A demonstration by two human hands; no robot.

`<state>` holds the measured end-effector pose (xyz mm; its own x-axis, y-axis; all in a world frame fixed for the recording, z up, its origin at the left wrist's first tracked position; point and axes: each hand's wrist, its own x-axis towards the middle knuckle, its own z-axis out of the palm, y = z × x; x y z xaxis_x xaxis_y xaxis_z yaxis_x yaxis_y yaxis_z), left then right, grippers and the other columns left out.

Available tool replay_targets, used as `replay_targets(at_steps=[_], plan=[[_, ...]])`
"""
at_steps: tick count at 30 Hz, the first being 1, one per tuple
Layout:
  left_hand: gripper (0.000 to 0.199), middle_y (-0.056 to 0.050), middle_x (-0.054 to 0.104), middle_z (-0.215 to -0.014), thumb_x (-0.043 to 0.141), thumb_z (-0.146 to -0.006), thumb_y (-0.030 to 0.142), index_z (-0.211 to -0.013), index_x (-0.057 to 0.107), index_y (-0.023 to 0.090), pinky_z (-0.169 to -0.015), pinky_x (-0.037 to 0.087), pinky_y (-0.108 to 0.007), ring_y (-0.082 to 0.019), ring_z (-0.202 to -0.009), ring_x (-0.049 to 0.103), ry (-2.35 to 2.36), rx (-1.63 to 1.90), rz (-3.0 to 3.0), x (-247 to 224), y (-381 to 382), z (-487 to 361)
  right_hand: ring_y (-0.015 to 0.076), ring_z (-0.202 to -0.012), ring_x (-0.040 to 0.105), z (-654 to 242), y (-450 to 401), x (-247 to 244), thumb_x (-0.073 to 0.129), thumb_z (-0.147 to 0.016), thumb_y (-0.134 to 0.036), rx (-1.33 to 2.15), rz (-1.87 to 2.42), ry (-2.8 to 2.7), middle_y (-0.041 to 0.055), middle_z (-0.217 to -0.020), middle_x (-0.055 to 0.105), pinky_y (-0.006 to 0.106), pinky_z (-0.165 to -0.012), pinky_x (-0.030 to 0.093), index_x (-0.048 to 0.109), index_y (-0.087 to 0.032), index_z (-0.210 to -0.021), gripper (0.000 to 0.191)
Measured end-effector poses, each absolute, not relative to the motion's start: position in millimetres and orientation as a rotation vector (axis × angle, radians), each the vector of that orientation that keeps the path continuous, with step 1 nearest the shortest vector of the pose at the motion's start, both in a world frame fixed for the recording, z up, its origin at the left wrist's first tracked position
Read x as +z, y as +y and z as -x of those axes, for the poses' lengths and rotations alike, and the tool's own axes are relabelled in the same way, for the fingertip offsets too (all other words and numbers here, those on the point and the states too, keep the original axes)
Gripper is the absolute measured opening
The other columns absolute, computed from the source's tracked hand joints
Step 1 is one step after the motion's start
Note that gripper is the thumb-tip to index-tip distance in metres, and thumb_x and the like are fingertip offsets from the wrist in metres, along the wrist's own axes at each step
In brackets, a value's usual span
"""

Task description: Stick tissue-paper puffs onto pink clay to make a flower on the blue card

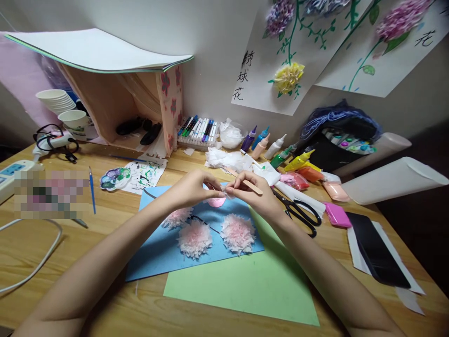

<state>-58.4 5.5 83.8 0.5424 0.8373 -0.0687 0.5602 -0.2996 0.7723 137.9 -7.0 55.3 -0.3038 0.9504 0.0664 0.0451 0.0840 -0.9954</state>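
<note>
My left hand and my right hand meet over a blue sheet, their fingertips pinching a small piece of whitish tissue paper. A wooden craft stick is also in my right hand, held across the fingers. Just beneath the fingertips is a smooth pink disc, partly covered by my left hand. Fluffy pale-pink paper flowers sit on the blue sheet: one on the right, one in the middle, and another partly behind my left forearm. A dark painted stem runs between them.
Under the blue sheet lies a green sheet. Black-handled scissors rest beside my right wrist. Behind are crumpled tissues, paint bottles and a marker box. A phone lies right; a paintbrush lies left.
</note>
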Motion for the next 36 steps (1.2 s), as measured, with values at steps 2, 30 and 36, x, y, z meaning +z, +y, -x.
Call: replay_targets(at_steps=[2,30,36], plan=[[0.022,-0.005,0.072,-0.079,0.062,-0.077,0.033,-0.080,0.072,0.014,-0.065,0.043,-0.025,-0.015,-0.072,0.062,1.137,0.432,-1.928,83,6,58,0.0147,-0.068,0.064,-136,-9,58,0.077,-0.065,-0.034,1.353,1.054,-1.498,0.0035,-0.076,0.068,0.031,-0.067,0.053,0.051,-0.018,-0.070,0.031],[0.022,-0.002,0.067,-0.064,0.061,-0.073,0.032,-0.074,0.072,0.013,-0.054,0.033,-0.022,-0.011,-0.058,0.051,1.199,0.185,-1.974,80,3,60,0.0138,-0.067,0.059,-135,-24,61,0.061,-0.079,-0.023,0.832,1.183,-2.032,0.0012,-0.074,0.063,0.027,-0.062,0.046,0.045,-0.020,-0.073,0.017],[0.014,-0.003,0.069,-0.064,0.067,-0.065,0.031,-0.068,0.073,0.019,-0.051,0.032,-0.025,-0.015,-0.058,0.056,1.406,-0.083,-2.040,70,-3,56,0.0125,-0.059,0.052,-136,-22,58,0.040,-0.093,-0.046,0.752,1.008,-2.165,0.0002,-0.065,0.057,0.026,-0.058,0.039,0.054,-0.019,-0.075,0.035]])
